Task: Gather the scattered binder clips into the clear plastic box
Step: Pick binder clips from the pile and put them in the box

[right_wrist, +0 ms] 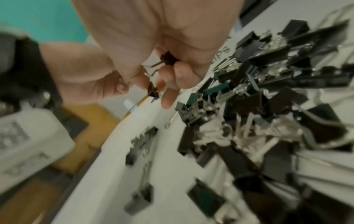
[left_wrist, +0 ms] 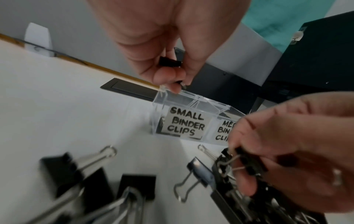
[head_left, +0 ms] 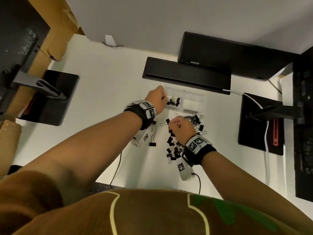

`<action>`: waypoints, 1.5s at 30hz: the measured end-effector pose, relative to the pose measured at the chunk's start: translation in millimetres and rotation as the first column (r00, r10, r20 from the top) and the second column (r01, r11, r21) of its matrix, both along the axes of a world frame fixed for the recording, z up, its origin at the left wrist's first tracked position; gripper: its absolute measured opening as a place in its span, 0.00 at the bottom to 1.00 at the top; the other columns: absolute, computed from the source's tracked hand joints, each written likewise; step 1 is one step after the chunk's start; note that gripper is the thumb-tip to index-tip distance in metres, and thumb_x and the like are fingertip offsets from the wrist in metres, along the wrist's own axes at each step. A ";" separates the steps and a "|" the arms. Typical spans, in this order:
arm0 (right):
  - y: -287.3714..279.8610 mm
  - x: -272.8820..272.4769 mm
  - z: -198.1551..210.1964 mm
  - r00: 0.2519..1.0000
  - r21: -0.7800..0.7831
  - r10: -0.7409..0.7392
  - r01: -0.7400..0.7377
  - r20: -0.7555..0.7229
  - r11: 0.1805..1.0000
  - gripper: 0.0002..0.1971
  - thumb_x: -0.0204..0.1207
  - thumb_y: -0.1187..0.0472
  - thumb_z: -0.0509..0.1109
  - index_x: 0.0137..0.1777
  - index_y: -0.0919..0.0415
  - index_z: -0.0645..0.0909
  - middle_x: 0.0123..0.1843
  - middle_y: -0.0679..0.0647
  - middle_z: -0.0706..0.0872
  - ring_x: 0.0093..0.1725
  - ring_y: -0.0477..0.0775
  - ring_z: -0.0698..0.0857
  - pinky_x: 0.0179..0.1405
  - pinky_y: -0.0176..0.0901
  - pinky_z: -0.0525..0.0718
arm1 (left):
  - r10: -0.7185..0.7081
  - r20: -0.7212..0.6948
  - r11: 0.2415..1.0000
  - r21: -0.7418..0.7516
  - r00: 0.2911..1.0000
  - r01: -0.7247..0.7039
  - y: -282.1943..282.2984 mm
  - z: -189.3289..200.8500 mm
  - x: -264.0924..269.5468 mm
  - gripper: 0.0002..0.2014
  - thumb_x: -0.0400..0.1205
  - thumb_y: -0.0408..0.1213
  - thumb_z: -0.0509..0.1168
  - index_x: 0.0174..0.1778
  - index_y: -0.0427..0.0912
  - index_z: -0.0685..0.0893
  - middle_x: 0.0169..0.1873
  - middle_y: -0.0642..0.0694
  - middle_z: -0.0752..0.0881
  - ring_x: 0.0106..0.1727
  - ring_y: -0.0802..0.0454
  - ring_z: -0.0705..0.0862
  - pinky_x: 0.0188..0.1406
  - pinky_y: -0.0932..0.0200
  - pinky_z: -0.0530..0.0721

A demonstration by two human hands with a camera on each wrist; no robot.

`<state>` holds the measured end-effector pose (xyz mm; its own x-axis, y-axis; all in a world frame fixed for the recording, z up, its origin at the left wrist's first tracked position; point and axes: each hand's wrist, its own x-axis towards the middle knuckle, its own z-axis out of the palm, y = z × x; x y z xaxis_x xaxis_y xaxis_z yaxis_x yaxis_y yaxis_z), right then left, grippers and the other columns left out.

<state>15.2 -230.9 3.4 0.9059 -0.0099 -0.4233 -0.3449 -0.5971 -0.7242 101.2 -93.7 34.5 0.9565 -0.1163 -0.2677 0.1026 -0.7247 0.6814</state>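
Head view, left to right: black monitor base (head_left: pixel 49 97) sits on the white table (head_left: pixel 105 85) at far left, well apart from the work. Left hand (head_left: pixel 155 100) hovers at the left edge of the clear plastic box (head_left: pixel 184 99), fingers (left_wrist: pixel 168 77) curled, pinching a small black binder clip (left_wrist: pixel 170 61) just above the box rim. One lone clip (head_left: pixel 152 141) lies near the left wrist strap. Box has two compartments; the left one holds a few small clips (head_left: pixel 174 101), the right one shows none. Box stands just in front of a long black bar (head_left: pixel 186 75), with a black monitor (head_left: pixel 237 55) behind that. Right hand (head_left: pixel 182 128) hangs over the loose pile of clips (head_left: pixel 176 146), which is on the table near the box, on the person's side. Right fingers (right_wrist: pixel 168 97) curled, gripping small black clips (right_wrist: pixel 153 91); how many, cannot tell, blurred. Hand covers part of the pile. Second black monitor base (head_left: pixel 260 122) with a white cable (head_left: pixel 266 133) at far right.

Writing: handwritten box labels, "SMALL BINDER CLIPS" (left_wrist: pixel 185 124) on the left compartment, "MEDIUM BINDER CLIPS" (head_left: pixel 190 111) on the right one; partly blocked by the right hand in the left wrist view. Wrist straps carry black-and-white square code tags (head_left: pixel 194 143).
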 end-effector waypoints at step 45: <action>-18.2 -3.6 1.6 0.947 -0.256 0.312 -0.322 -0.079 0.912 0.11 0.76 0.62 0.66 0.57 0.51 0.81 0.35 0.42 0.78 0.33 0.44 0.79 0.30 0.37 0.78 | -0.254 -0.106 0.952 0.148 0.961 0.268 34.3 -43.5 -106.8 0.16 0.75 0.37 0.69 0.59 0.47 0.80 0.54 0.45 0.71 0.57 0.46 0.75 0.53 0.56 0.79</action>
